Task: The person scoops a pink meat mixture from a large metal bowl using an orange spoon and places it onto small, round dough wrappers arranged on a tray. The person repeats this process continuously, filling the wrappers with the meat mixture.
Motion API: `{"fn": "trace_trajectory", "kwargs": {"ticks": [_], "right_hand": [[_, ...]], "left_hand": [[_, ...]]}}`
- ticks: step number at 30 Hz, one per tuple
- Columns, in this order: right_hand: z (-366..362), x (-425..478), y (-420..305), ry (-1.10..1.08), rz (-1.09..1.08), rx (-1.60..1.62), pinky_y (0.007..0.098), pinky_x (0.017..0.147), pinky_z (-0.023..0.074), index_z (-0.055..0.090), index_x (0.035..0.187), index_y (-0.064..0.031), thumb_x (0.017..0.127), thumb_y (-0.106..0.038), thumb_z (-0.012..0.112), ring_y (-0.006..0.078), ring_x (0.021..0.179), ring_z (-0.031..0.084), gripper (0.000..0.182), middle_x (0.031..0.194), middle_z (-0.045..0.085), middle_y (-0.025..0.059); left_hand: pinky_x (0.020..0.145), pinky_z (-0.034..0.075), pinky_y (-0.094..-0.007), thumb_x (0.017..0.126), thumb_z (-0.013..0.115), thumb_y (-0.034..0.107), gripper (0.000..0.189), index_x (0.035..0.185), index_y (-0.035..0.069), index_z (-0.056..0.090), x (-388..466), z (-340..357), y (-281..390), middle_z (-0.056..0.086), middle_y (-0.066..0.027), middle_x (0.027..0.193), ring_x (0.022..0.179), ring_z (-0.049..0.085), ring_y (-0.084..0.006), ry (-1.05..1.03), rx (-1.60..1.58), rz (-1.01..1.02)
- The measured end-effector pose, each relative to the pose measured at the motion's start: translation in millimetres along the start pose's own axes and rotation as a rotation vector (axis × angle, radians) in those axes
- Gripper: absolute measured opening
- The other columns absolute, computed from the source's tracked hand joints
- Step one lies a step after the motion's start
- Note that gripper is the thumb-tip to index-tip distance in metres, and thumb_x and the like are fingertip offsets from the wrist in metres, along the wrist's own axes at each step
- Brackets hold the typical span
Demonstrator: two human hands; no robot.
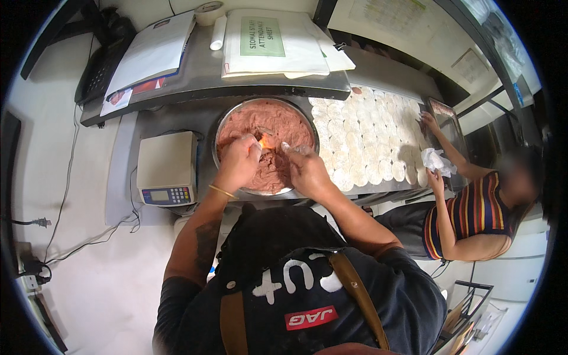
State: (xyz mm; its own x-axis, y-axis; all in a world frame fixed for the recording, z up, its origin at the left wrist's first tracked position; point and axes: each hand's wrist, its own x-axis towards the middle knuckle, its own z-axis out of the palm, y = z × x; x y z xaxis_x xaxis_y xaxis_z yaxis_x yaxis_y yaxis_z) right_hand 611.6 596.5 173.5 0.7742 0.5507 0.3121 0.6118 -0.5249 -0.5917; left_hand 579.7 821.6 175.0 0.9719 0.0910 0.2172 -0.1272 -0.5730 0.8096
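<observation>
A round metal bowl (217,165) full of pink ground-meat mixture (270,114) stands before me on the steel table. Above the mixture, my left hand (241,157) is closed, with a small bright orange object (267,141) at its thumb and fingertips. What that object is cannot be made out. My right hand (307,166) is over the right part of the bowl, fingers curled and pale residue on the tips. Its palm side is hidden, so any held thing is out of sight. Rows of round, flour-dusted dough wrappers (361,137) lie just right of the bowl.
A digital scale (166,166) stands left of the bowl. Folders (275,42), papers (148,55) and a tape roll (209,12) lie on the raised steel shelf (208,71). At right, a co-worker (466,213) holds white plastic (437,162) near a tray (443,115).
</observation>
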Motion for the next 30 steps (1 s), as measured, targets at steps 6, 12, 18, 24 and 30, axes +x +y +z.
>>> {"fn": "trace_trajectory", "kwargs": {"ticks": [6, 12, 18, 24, 30], "right_hand": [[-31, -26, -4, 0.111, 0.059, 0.064, 0.0505, 0.074, 0.0552, 0.071, 0.123, -0.0001, 0.083, 0.005, 0.061, 0.0458, 0.082, 0.067, 0.042, 0.093, 0.067, 0.0295], [-39, -19, -3, 0.047, 0.034, 0.012, 0.0486, 0.07, 0.0536, 0.072, 0.123, -0.0009, 0.082, 0.005, 0.061, 0.044, 0.078, 0.065, 0.043, 0.088, 0.066, 0.0279], [-40, -14, -3, 0.026, -0.039, -0.069, 0.0485, 0.068, 0.0521, 0.074, 0.123, -0.0039, 0.083, 0.003, 0.063, 0.0432, 0.076, 0.064, 0.042, 0.081, 0.064, 0.0239], [-54, 3, 1, -0.156, 0.092, -0.228, 0.0414, 0.075, 0.0585, 0.079, 0.113, -0.0093, 0.087, -0.009, 0.064, 0.0374, 0.081, 0.073, 0.031, 0.093, 0.073, 0.0253], [-33, -24, 38, -0.056, 0.501, 0.661, 0.0327, 0.086, 0.0557, 0.075, 0.121, -0.0029, 0.097, -0.009, 0.063, 0.0192, 0.09, 0.073, 0.028, 0.102, 0.078, 0.0176]], "left_hand": [[0.076, 0.052, -0.0462, 0.099, 0.058, 0.014, 0.018, 0.097, -0.003, 0.065, 5, -6, 1, 0.067, -0.0252, 0.087, 0.084, 0.068, -0.0416, 0.068, 0.111, -0.045], [0.076, 0.052, -0.0515, 0.1, 0.057, 0.018, 0.019, 0.098, 0.0, 0.064, -3, -6, 14, 0.067, -0.0266, 0.086, 0.085, 0.067, -0.047, -0.023, 0.144, -0.026], [0.075, 0.052, -0.0521, 0.1, 0.057, 0.018, 0.019, 0.098, 0.0, 0.062, -7, -7, 26, 0.066, -0.0285, 0.087, 0.086, 0.065, -0.049, -0.061, 0.203, 0.037], [0.073, 0.052, -0.0557, 0.098, 0.056, 0.016, 0.02, 0.098, -0.002, 0.063, -16, -5, 43, 0.066, -0.0293, 0.082, 0.08, 0.065, -0.05, -0.097, 0.261, 0.085], [0.075, 0.053, -0.057, 0.098, 0.055, 0.016, 0.018, 0.098, 0.0, 0.063, -3, 14, 26, 0.068, -0.0287, 0.088, 0.083, 0.066, -0.0503, -0.092, 0.19, 0.054]]}}
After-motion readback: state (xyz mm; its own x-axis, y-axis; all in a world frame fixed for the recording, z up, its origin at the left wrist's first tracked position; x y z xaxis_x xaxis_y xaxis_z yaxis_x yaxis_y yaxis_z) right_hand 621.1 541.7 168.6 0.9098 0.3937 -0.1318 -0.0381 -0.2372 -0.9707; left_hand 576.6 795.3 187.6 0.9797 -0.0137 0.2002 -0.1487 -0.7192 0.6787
